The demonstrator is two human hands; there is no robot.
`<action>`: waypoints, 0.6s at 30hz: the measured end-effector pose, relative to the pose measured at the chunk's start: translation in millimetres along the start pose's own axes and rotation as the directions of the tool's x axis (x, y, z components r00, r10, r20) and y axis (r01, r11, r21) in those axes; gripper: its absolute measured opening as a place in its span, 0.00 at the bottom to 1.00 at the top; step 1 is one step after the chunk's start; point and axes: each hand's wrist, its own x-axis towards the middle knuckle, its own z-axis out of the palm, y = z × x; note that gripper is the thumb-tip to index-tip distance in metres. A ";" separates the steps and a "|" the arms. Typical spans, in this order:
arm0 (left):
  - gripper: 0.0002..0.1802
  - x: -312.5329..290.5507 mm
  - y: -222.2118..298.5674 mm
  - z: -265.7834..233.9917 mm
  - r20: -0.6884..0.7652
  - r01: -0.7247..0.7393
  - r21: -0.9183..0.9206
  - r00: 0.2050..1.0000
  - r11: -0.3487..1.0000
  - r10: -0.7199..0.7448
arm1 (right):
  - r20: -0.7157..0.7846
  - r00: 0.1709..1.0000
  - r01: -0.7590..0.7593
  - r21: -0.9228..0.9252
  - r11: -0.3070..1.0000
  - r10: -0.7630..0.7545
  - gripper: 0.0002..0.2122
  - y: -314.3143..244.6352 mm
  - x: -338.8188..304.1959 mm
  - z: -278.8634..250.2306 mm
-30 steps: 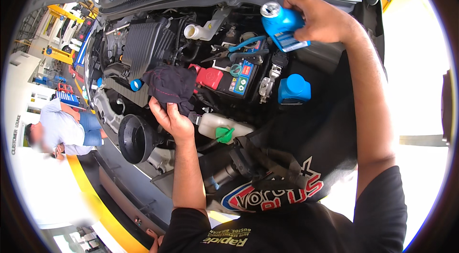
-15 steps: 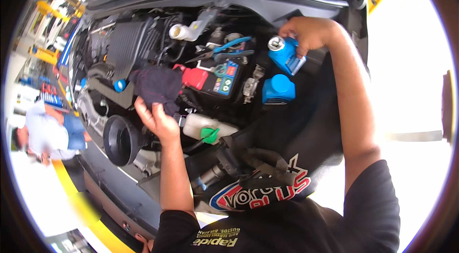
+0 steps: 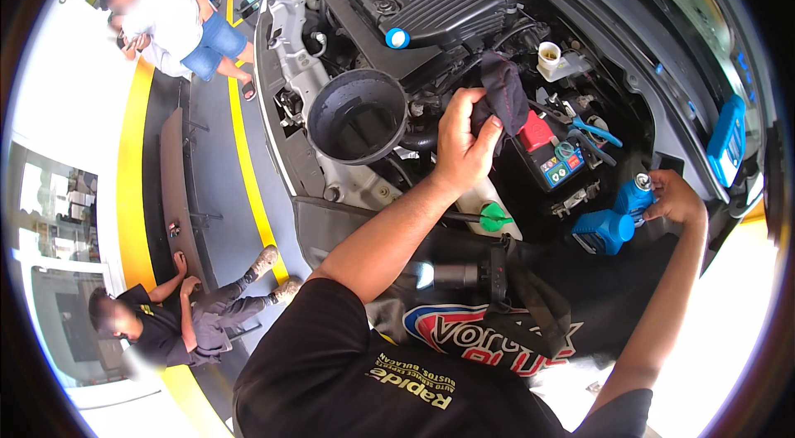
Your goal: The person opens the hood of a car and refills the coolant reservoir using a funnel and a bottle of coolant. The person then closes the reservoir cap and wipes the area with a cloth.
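A dark cloth (image 3: 503,94) with red stitching is bunched in my left hand (image 3: 465,140), whose fingers close round it above the engine bay. On the right, my right hand (image 3: 681,199) grips a blue bottle (image 3: 636,196) with a silvery seal at its uncapped mouth. Right beside it stands a second blue bottle (image 3: 603,233) with its cap on. To the left of the cloth sits a wide black funnel (image 3: 358,117). A small blue cap (image 3: 397,38) rests near the ribbed engine cover (image 3: 447,3).
Blue-handled pliers (image 3: 595,133) lie by the car battery (image 3: 553,163). A white reservoir has a green cap (image 3: 494,219). A flashlight (image 3: 447,276) rests on the black fender cover (image 3: 613,289). Two more blue bottles lie near the windshield. Two people, one standing (image 3: 166,16), one seated (image 3: 166,326), are at left.
My view has swung to the left, bringing the funnel and both people further into sight. Both hands keep hold of the cloth and the bottle.
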 end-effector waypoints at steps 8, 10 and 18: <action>0.16 0.1 5.4 0.0 0.027 0.041 -0.036 0.999 0.999 -0.040 | 0.003 1.000 -0.019 0.009 1.000 0.018 0.34 7.3 2.1 1.2; 0.16 0.8 5.4 -2.3 0.010 0.024 -0.001 1.000 1.000 -0.024 | 0.033 0.999 -0.004 0.052 0.999 0.002 0.34 9.9 5.3 2.8; 0.16 0.4 7.2 7.3 -0.020 0.049 0.039 0.999 0.998 -0.048 | 0.012 0.992 0.126 -0.319 0.940 -0.129 0.35 23.0 -8.8 16.5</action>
